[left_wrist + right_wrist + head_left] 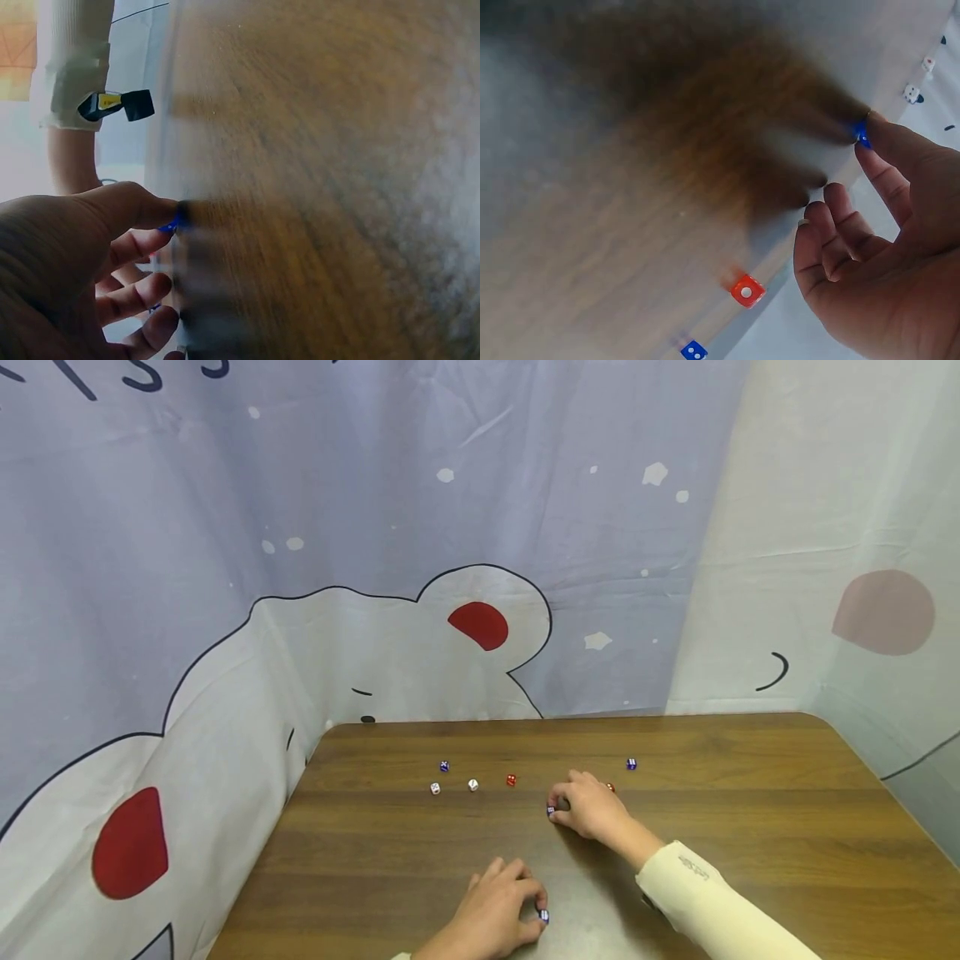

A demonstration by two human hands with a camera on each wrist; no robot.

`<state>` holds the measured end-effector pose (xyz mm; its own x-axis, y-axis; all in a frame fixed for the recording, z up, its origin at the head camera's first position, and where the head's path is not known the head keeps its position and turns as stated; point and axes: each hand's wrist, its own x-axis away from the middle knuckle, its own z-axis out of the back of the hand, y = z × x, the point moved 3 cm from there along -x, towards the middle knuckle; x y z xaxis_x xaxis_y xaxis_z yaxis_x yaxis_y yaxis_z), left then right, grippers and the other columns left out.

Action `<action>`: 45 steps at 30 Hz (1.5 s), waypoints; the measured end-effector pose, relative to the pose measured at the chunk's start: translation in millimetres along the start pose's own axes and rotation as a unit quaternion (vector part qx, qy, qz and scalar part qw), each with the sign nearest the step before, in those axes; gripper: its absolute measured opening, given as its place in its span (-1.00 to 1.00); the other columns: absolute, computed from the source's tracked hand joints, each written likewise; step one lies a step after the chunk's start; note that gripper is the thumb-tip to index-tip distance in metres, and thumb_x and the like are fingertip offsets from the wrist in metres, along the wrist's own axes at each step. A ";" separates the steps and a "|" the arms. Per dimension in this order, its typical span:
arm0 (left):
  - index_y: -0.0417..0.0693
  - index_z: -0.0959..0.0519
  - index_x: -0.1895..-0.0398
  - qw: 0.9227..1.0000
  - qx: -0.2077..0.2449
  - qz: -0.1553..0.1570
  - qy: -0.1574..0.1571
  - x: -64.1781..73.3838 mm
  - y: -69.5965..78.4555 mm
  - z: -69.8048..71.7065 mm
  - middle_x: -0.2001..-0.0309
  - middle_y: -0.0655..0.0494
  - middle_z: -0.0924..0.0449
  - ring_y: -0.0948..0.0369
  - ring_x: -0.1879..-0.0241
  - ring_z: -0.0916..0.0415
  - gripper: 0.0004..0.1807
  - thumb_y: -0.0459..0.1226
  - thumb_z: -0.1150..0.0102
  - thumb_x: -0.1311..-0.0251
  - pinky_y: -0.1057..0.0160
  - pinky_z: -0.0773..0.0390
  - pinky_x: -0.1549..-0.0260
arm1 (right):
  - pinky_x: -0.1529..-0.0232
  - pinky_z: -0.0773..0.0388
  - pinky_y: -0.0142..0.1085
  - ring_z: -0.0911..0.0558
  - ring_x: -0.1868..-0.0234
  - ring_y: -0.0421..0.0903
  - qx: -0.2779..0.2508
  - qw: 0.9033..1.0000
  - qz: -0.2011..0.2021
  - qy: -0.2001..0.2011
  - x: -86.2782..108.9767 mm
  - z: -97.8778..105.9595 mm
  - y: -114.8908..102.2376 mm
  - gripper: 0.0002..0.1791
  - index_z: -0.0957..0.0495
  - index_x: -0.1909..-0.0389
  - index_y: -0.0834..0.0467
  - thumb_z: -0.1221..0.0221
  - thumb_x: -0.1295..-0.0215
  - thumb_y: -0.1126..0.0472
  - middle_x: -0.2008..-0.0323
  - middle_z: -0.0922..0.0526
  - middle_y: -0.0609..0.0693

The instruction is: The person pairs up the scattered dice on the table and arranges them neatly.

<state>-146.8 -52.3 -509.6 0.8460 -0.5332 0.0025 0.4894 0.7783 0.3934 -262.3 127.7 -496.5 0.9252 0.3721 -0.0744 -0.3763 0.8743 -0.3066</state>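
Near the table's front, my left hand (495, 906) pinches a blue die (543, 916) between thumb and index finger, low at the tabletop. The left wrist view shows that blue die (172, 223) between the fingertips. Farther back and to the right, my right hand (596, 810) pinches another blue die (551, 811). In the right wrist view this blue die (863, 135) sits between thumb and index finger, the other fingers bent loosely. Just behind the right hand lies a red die (611, 787), partly hidden by it. A blue die (632, 764) lies beyond.
Left of the right hand lie a red die (512, 780), a white die (473, 785), another white die (435, 788) and a blue die (444, 767). They rest on the brown wooden table (360, 860). A printed curtain (360, 652) hangs behind the table.
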 end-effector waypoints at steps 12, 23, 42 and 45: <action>0.38 -0.58 0.43 1.000 -0.017 -0.006 0.021 1.2 -0.6 -0.7 0.23 0.47 -0.40 0.35 0.23 -0.28 -0.79 -0.04 -0.50 0.01 0.29 -0.18 0.40 | 0.29 -0.42 -0.14 -0.41 0.26 -0.10 0.007 1.000 0.012 -0.003 18.3 -2.4 -3.0 -0.79 -0.58 0.40 -0.11 -0.47 -0.13 0.02 0.37 -0.39 -0.14; 0.40 -0.59 0.43 1.000 -0.008 -0.002 0.008 0.1 -0.8 0.5 0.22 0.48 -0.41 0.35 0.24 -0.27 -0.79 -0.02 -0.50 0.00 0.26 -0.20 0.40 | 0.31 -0.31 -0.18 -0.36 0.25 -0.13 -0.009 1.000 0.026 -0.013 39.5 -1.1 -6.6 -0.80 -0.61 0.36 -0.12 -0.47 -0.13 0.03 0.36 -0.39 -0.15; 0.39 -0.58 0.42 1.000 -0.010 0.003 0.007 -0.5 -1.3 0.6 0.25 0.48 -0.40 0.34 0.25 -0.26 -0.78 -0.04 -0.51 0.03 0.23 -0.20 0.37 | 0.32 -0.28 -0.26 -0.37 0.27 -0.18 -0.004 0.998 0.063 0.007 63.9 -0.2 -11.1 -0.78 -0.60 0.35 -0.13 -0.48 -0.09 0.02 0.33 -0.41 -0.21; 0.39 -0.59 0.41 1.000 -0.006 0.005 0.000 -0.1 -1.5 0.4 0.24 0.47 -0.40 0.34 0.25 -0.25 -0.79 -0.04 -0.50 0.02 0.20 -0.22 0.35 | 0.33 -0.27 -0.27 -0.36 0.28 -0.19 -0.005 0.998 0.066 0.011 68.1 -1.1 -13.0 -0.78 -0.61 0.35 -0.14 -0.48 -0.08 0.01 0.34 -0.41 -0.22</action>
<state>-147.7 -53.5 -509.8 0.8513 -0.5247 0.0056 0.4832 0.7880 0.3817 -194.4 141.3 -498.7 0.8686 0.4769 -0.1348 -0.4944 0.8149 -0.3024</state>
